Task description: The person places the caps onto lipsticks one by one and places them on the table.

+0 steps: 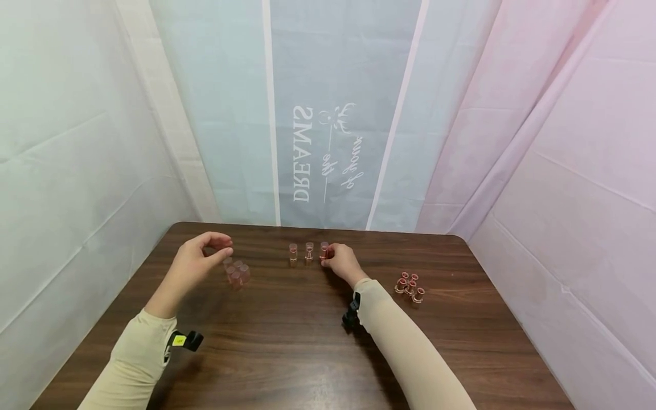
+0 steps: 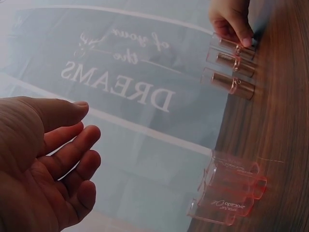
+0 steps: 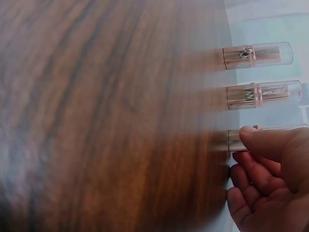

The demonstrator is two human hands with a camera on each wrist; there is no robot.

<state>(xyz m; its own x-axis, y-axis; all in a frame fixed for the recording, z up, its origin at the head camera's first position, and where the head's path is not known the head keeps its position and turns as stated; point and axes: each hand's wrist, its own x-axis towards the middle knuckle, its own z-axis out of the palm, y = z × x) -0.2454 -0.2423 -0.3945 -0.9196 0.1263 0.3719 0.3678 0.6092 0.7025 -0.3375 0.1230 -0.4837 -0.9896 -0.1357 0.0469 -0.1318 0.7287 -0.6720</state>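
Three lipsticks with clear caps stand upright in a row near the table's far edge. My right hand (image 1: 342, 263) pinches the rightmost lipstick (image 1: 324, 248) low on its shiny base, thumb on one side and fingers on the other. Beside it stand the middle lipstick (image 1: 309, 254) and the left lipstick (image 1: 293, 256), untouched. Over to the left, my left hand (image 1: 192, 265) hovers with relaxed, slightly bent fingers and holds nothing. Just beyond its fingertips in the head view, several transparent pinkish caps (image 1: 238, 274) stand bunched together; the left wrist view shows lettering on these caps (image 2: 227, 195).
Several uncapped lipstick tubes (image 1: 411, 287) are grouped on the right of the dark wooden table (image 1: 287, 341). A printed cloth (image 1: 338, 74) hangs behind the far edge, and pale curtains (image 1: 579, 228) enclose the sides.
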